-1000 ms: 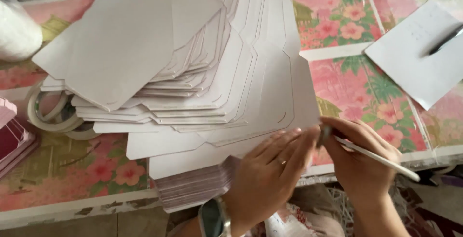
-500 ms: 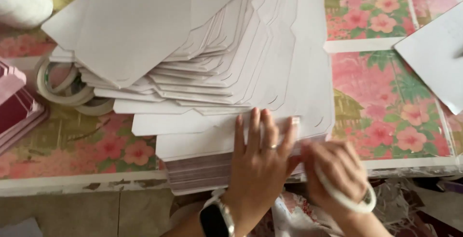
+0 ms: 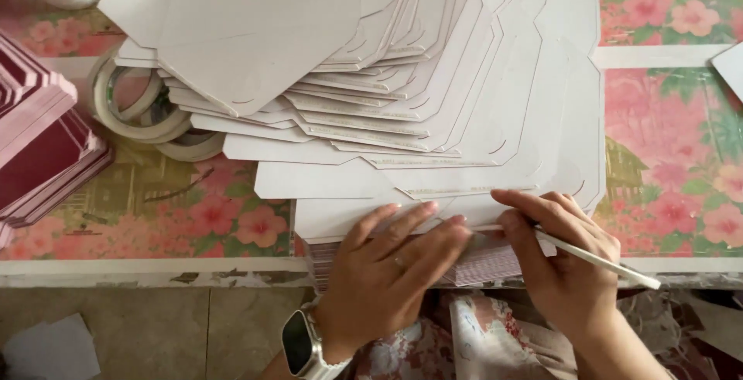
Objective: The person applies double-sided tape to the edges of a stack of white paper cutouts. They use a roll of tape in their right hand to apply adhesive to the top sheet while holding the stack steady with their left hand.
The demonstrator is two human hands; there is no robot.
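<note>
Card blanks (image 3: 402,117), white, lie fanned in a stack at the table's (image 3: 665,148) near edge. Left hand (image 3: 391,272) presses flat, fingers spread, on the nearest sheets. Right hand (image 3: 561,260) grips a white stick (image 3: 596,260), fingertips on the stack. Tape rolls (image 3: 143,113) far left.

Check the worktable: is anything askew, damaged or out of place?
The white card blanks lie in a slipped, fanned heap, their near edges overhanging the table edge under both hands. Tape rolls are partly buried beneath the heap. No damage shows.
</note>
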